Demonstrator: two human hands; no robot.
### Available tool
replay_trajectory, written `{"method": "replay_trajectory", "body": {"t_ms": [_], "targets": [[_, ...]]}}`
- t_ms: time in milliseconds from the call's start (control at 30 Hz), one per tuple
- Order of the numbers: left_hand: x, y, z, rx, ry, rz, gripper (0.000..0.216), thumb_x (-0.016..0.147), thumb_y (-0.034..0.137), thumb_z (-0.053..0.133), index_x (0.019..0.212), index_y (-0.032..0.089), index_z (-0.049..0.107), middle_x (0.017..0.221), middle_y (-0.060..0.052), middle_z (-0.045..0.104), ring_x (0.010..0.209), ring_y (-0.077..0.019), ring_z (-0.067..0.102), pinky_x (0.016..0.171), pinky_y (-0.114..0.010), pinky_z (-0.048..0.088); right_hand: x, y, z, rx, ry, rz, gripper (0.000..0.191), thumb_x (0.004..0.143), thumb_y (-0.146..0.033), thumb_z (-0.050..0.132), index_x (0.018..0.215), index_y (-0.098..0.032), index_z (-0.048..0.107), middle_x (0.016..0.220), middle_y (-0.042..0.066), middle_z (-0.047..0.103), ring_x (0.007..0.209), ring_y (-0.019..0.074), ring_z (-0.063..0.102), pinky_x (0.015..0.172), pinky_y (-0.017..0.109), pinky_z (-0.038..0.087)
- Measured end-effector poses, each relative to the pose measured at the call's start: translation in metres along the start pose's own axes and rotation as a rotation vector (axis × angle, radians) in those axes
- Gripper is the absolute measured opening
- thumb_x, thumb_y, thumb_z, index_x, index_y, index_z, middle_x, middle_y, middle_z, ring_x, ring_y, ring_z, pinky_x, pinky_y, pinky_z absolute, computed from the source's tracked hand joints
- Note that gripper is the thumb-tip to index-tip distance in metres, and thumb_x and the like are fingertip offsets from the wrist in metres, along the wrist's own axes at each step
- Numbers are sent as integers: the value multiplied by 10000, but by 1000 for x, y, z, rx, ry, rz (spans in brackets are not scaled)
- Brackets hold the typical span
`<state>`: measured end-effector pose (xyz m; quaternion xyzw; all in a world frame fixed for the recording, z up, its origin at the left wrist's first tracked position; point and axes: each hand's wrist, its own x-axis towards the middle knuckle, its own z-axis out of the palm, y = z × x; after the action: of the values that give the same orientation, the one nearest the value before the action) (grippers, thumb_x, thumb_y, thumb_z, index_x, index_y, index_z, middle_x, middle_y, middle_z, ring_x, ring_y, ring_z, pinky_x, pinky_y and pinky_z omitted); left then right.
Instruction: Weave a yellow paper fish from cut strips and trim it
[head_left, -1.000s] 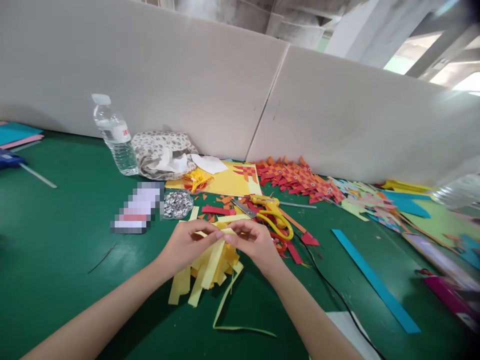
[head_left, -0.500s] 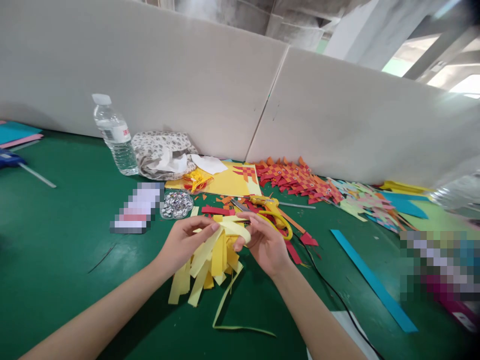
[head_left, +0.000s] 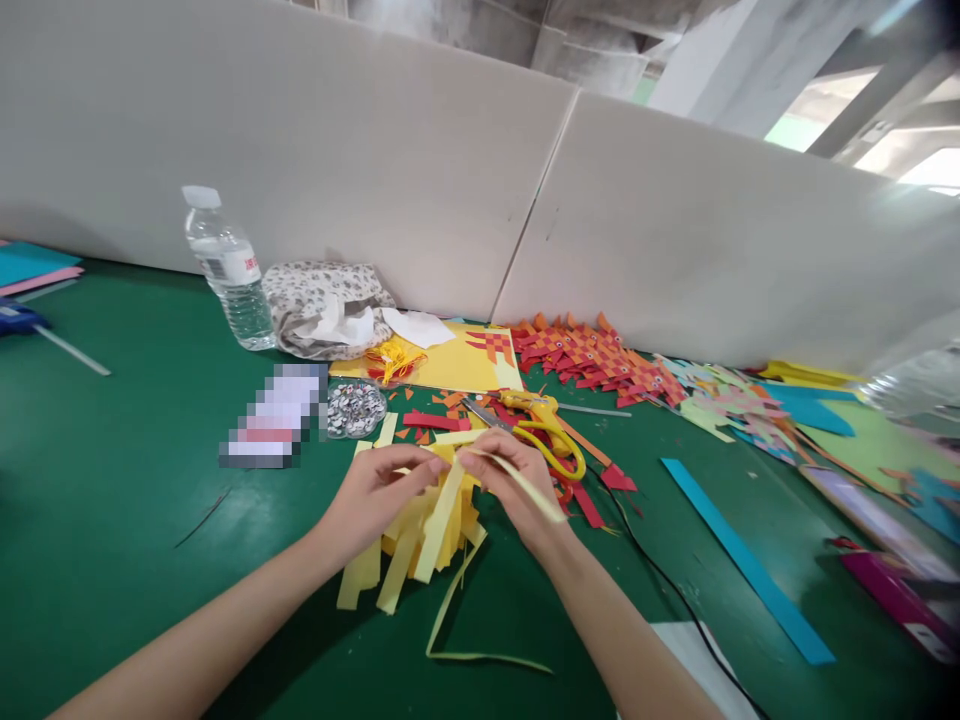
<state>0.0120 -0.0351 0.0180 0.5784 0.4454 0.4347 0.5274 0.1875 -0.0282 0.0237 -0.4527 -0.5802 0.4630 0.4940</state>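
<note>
My left hand pinches pale yellow paper strips between thumb and fingertips. Close beside it, my right hand is closed on the same bit of paper. One pale paper strip hangs down from between the hands, and another strip end sticks out to the right across my right hand. Beneath lie several yellow strips in a loose heap. A thin folded strip rests in front of them. Yellow-handled scissors lie just past my right hand, near a yellow glue gun.
Behind stand a water bottle, a cloth tissue holder and a bag of googly eyes. Red-orange woven paper fish are heaped by the partition. A black cord and a blue strip lie to the right.
The strip looped between my hands now hangs down, with another end lying over my right hand. My right hand has moved left, close to the left fingertips.
</note>
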Motion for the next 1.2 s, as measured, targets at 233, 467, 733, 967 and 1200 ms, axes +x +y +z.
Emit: {"method": "replay_trajectory", "body": {"t_ms": [233, 467, 733, 967, 1200], "targets": [[7, -5, -5, -113, 127, -60, 203, 705, 366, 667, 801, 191, 700, 846, -57, 702, 770, -173, 618, 655, -264, 506, 3, 7, -7, 192, -10, 161, 218, 644, -363, 734, 698, -164, 663, 533, -30, 550, 453, 77, 478, 474, 223, 426], [10, -6, -5, -183, 138, -76, 452, 672, 286, 702, 1089, 220, 542, 681, 29, 612, 614, -104, 576, 563, -210, 480, 0, 5, 0, 171, -77, 205, 220, 616, -337, 752, 740, -161, 708, 603, -12, 619, 474, 71, 508, 495, 218, 442], [8, -4, -6, -104, 52, -59, 370, 769, 337, 584, 1133, 276, 570, 714, 28, 562, 635, -115, 577, 564, -221, 481, 0, 9, 0, 198, -65, 203, 238, 578, -300, 773, 771, -177, 708, 649, 3, 656, 554, 112, 568, 550, 254, 481], [5, -1, -1, 142, -40, -13, 155, 766, 303, 570, 805, 238, 705, 907, -46, 686, 810, -187, 615, 621, -263, 492, -2, 3, 2, 131, -29, 199, 293, 587, -250, 772, 811, -192, 593, 672, -27, 638, 607, 103, 592, 619, 237, 475], [4, -5, -2, 371, -16, 209, 169, 799, 302, 543, 749, 223, 683, 779, -45, 659, 710, -161, 595, 544, -231, 467, -2, 4, 3, 58, -41, 194, 376, 555, -205, 782, 861, -187, 566, 688, -14, 642, 623, 113, 601, 626, 235, 473]]}}
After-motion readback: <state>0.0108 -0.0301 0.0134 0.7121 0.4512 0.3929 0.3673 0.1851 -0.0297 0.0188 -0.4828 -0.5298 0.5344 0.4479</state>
